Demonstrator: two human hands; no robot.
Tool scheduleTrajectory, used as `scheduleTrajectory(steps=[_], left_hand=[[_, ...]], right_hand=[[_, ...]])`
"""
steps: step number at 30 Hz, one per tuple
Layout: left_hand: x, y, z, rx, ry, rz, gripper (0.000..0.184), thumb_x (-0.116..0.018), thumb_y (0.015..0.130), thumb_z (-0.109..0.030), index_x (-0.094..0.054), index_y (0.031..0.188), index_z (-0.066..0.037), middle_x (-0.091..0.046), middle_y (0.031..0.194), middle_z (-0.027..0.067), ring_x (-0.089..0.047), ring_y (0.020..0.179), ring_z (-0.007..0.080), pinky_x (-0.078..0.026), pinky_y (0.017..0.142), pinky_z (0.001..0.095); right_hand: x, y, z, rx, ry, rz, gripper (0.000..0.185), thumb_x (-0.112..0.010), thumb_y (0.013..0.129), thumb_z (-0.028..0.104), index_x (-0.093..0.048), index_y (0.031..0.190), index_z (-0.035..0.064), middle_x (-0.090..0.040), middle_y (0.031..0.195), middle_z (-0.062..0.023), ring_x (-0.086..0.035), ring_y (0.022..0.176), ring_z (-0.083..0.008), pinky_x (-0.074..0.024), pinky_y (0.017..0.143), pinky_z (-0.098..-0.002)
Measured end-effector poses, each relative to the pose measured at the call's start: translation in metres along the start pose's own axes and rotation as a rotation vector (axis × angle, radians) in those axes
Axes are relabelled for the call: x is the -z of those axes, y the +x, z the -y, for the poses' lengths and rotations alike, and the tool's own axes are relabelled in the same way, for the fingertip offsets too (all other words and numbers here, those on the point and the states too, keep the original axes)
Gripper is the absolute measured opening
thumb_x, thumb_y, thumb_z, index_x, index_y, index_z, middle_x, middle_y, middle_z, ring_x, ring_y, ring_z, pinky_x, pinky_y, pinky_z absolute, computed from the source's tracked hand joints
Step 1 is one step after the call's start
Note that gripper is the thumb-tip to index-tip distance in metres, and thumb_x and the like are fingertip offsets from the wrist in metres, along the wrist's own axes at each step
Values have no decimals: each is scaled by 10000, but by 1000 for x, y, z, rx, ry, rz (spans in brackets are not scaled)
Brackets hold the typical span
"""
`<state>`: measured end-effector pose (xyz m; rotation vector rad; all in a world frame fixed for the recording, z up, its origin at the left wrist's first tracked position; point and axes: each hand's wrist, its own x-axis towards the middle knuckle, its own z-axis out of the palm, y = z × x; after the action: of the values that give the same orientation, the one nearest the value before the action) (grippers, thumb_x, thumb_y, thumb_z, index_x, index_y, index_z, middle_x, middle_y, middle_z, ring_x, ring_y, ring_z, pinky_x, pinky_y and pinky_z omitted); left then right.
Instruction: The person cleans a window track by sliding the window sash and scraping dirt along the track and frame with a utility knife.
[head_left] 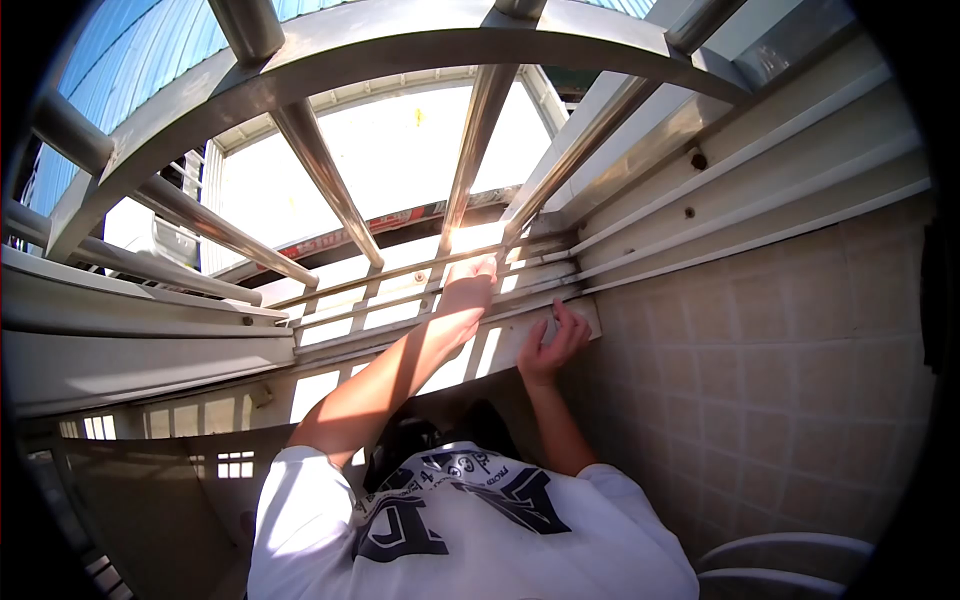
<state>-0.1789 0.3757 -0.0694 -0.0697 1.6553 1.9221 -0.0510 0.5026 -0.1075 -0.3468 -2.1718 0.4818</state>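
The left hand is placed at the centre of the view, over the ridged window tracks, with its fingers bunched toward 12 o'clock. Its fingertips are washed out by bright sunlight; whether anything is pinched, or whether the tracks are touched, cannot be told. The right hand is held at about 4 o'clock from the left hand, with its fingers loosely curled and its thumb spread apart from them. It is seen over the sill, near the corner; contact there cannot be told.

The tracks are run across the middle, from 9 o'clock toward 3 o'clock of the left hand, and are crossed by stripes of light and shadow. Beyond them, between 10 and 1 o'clock, shiny metal bars are joined to 1 curved rail. Through the bars, a bright pale surface is seen, and a blue corrugated sheet at 11 o'clock.

At 2 o'clock, a pale ribbed frame is marked by 2 dark round spots. A tiled wall is seen at 4 o'clock. A white T-shirt with dark lettering is seen at 6 o'clock.
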Motion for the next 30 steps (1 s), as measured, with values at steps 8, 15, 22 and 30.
scheduleTrajectory(steps=[8, 15, 22, 30], left_hand=[[15, -30, -30, -534, 1096, -14, 207, -592, 969, -192, -695, 1064, -39, -705, 795, 148, -729, 816, 312, -555, 716, 471], [14, -15, -49, -510, 1473, 147, 224, -575, 971, -160, -657, 1150, -54, -710, 911, 167, -720, 839, 375, -568, 692, 483], [-48, 17, -33, -576, 1409, 148, 210, -645, 865, -61, -663, 1066, -3, -723, 973, 198, -735, 865, 363, -587, 715, 440], [-31, 17, -19, -631, 1372, 186, 228, -626, 932, -149, -633, 1108, -3, -710, 1008, 220, -723, 892, 371, -590, 747, 434]], right_hand=[[-1, -3, -2, -23, 3, 11, 367, -622, 900, 97, -658, 1256, 14, -619, 1110, -137, -538, 1043, -341, -391, 958, -462], [-1, -3, -3, -28, 1, 25, 370, -629, 907, 122, -653, 1259, 12, -615, 1120, -143, -530, 1055, -341, -388, 969, -460], [-1, -1, -3, -28, 9, 12, 371, -626, 903, 99, -650, 1259, -2, -622, 1131, -139, -534, 1063, -336, -387, 990, -460], [-2, -2, -1, -31, 27, 4, 373, -628, 890, 74, -651, 1254, -4, -619, 1125, -148, -535, 1060, -343, -392, 975, -463]])
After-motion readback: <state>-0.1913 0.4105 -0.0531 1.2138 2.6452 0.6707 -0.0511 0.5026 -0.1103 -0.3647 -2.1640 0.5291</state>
